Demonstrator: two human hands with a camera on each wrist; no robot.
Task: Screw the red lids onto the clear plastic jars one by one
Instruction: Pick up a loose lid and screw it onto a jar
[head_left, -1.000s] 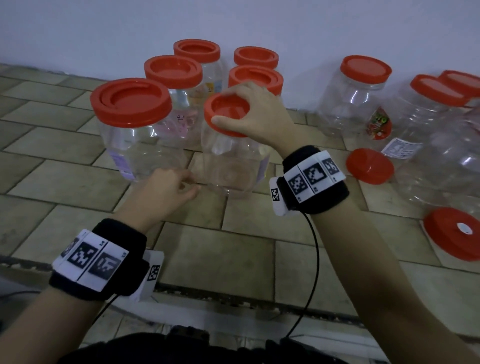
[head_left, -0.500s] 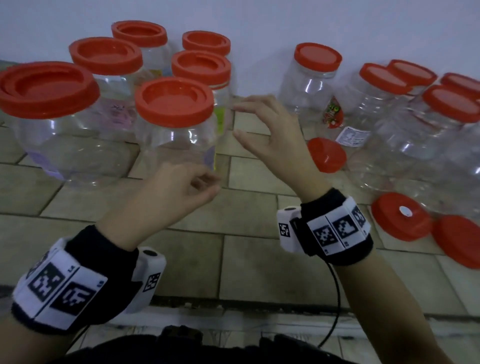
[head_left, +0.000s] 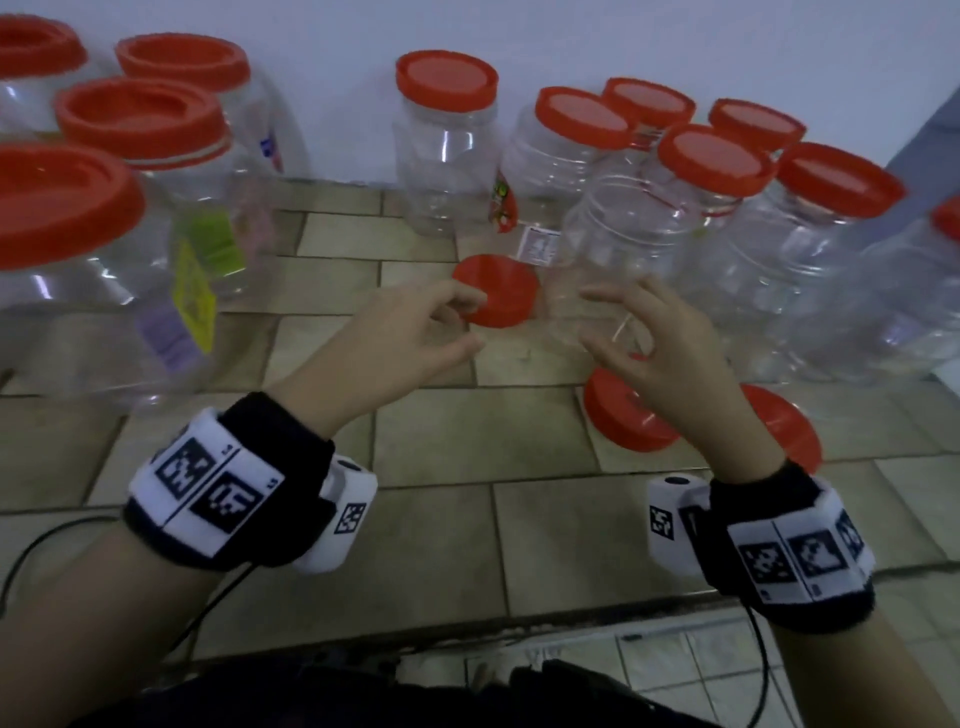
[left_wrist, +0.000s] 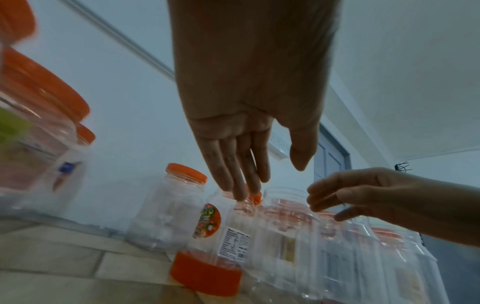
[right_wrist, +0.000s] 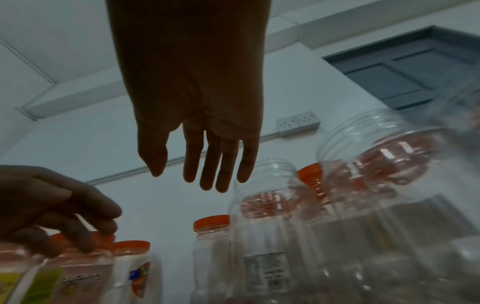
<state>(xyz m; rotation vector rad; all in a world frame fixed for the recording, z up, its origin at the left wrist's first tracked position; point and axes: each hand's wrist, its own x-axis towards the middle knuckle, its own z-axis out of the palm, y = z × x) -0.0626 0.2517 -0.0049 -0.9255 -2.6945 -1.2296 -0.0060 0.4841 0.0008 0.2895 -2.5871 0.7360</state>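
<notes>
Stock on tiled floor (head_left: 441, 441): most clear jars capped; open jar (head_left: 618, 244) uncapped, three loose red lids (head_left: 496, 291) beside it; left hand (head_left: 400, 338) and right hand (head_left: 660, 348) hover relaxed, each grip empty.

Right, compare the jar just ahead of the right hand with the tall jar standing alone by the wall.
The jar ahead of the right hand has an open mouth with bare threads; the tall jar by the wall wears a red lid. The open jar stands crowded among other jars; the lidded one stands apart with floor around it. Both are clear, empty and upright.
</notes>
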